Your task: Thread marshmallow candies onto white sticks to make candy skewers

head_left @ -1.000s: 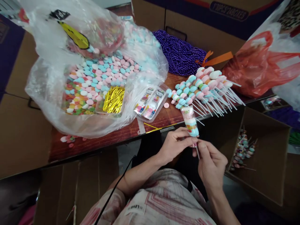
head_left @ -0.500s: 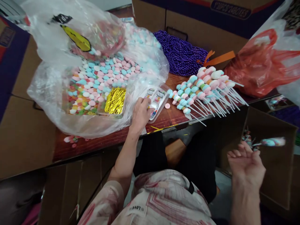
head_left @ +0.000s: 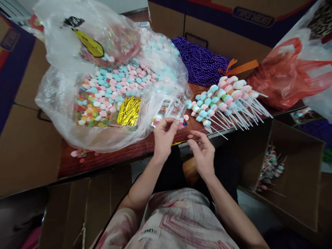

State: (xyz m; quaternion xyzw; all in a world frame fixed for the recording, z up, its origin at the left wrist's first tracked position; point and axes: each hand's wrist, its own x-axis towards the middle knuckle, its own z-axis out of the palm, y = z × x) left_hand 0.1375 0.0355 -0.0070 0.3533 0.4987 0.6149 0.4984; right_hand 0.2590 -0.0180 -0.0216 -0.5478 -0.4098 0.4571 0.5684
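Observation:
My left hand is closed at the front of the table, with a small clear plastic bag with coloured print pinched between thumb and fingers. Just right of it, my right hand has its fingers curled and thumb drawn in near the bag's edge; whether it grips the film is hard to see. Behind my hands lies a stack of printed clear bags in a plastic tray. To the right, several candy skewers of pink, blue and white pieces on white sticks are piled up.
A large clear bag of loose candies spreads across the left, with a box of gold twist ties. Purple beads and a red plastic bag lie behind. Wrapped skewers sit in a cardboard box at lower right.
My right hand has let a wrapped skewer drop into the cardboard box and come back to the table's front. My left hand has lifted a clear bag from the stack.

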